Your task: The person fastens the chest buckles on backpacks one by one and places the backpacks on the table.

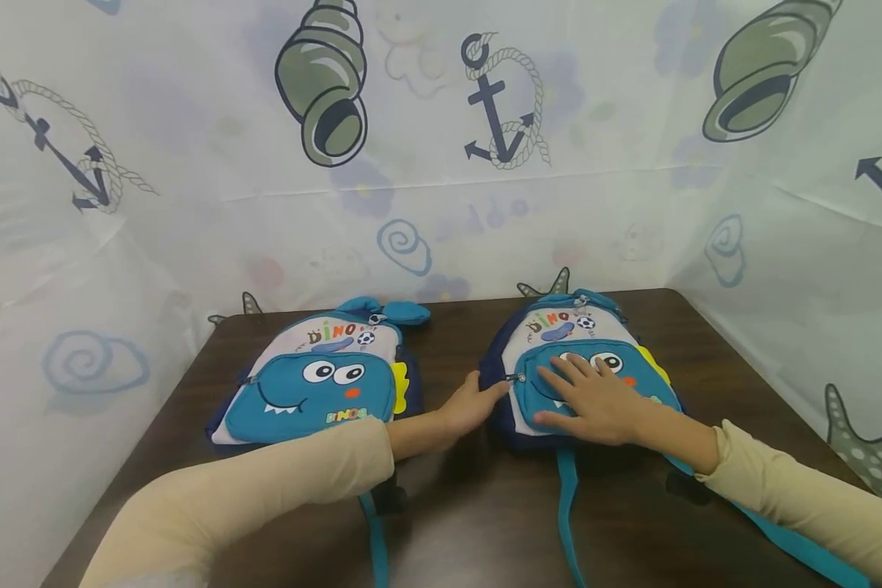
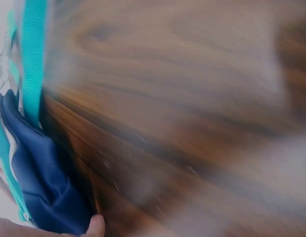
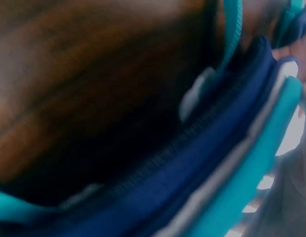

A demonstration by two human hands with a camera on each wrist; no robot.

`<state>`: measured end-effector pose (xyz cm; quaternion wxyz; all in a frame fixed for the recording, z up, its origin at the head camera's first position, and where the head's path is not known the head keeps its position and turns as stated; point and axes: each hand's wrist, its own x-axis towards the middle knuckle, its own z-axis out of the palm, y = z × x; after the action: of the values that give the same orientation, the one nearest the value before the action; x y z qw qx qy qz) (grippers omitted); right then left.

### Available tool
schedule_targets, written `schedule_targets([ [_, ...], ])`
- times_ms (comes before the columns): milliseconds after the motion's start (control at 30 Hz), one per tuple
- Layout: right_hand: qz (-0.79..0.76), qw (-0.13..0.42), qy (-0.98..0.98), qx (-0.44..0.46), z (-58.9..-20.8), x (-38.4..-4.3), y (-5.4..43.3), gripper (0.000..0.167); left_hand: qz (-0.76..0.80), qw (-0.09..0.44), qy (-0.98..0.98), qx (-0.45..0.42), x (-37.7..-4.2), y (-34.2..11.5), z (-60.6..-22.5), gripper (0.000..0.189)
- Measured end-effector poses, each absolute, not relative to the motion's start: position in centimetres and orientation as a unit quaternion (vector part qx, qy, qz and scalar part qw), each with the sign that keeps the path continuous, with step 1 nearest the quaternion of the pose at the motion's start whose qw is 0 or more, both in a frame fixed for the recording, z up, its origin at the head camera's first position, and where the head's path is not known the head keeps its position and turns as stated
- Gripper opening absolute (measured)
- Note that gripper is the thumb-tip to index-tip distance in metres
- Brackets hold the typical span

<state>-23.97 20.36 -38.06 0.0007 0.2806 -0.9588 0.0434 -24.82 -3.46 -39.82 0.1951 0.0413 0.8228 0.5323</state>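
Two dinosaur backpacks with blue front pockets lie face up on a brown table. On the right backpack (image 1: 551, 331), my right hand (image 1: 599, 404) rests with spread fingers, palm down over the dinosaur face. My left hand (image 1: 470, 412) touches the same backpack's left edge, its thumb by the zipper pull (image 1: 516, 377). A fingertip meets the navy side panel (image 2: 49, 192) low down in the left wrist view. The left backpack (image 1: 294, 384) lies behind my left forearm, untouched by either hand. In the right wrist view the navy side (image 3: 212, 133) is blurred; few fingers show.
The dark wood table (image 1: 478, 531) ends at a white printed cloth (image 1: 426, 212) behind and at both sides. Blue straps (image 1: 568, 506) trail from the backpacks toward the near edge. A black buckle (image 1: 389, 496) lies below my left forearm.
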Motion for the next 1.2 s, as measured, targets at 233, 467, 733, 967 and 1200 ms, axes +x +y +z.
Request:
schedule_targets([
  [233,0.099,0.040,-0.960,0.260,-40.4,-23.8,19.8,0.073,0.614,0.167,0.769,-0.055,-25.8,-1.8,-39.8,0.074],
  [467,0.120,0.052,-0.960,0.249,-41.6,-23.9,20.0,0.072,0.614,0.108,0.780,-0.058,-25.9,-1.1,-40.2,0.067],
  [733,0.136,0.036,-0.960,0.244,-41.5,-24.2,20.2,0.071,0.622,0.076,0.778,-0.037,-25.6,-1.3,-39.8,0.062],
  [967,0.178,0.033,-0.953,0.241,-40.6,-24.5,20.6,0.065,0.625,0.099,0.775,-0.004,-26.1,-1.1,-36.3,0.064],
  [1200,0.235,0.053,-0.941,0.237,-39.6,-24.5,21.2,0.060,0.613,0.104,0.782,0.037,-26.4,-0.2,-32.2,0.056],
])
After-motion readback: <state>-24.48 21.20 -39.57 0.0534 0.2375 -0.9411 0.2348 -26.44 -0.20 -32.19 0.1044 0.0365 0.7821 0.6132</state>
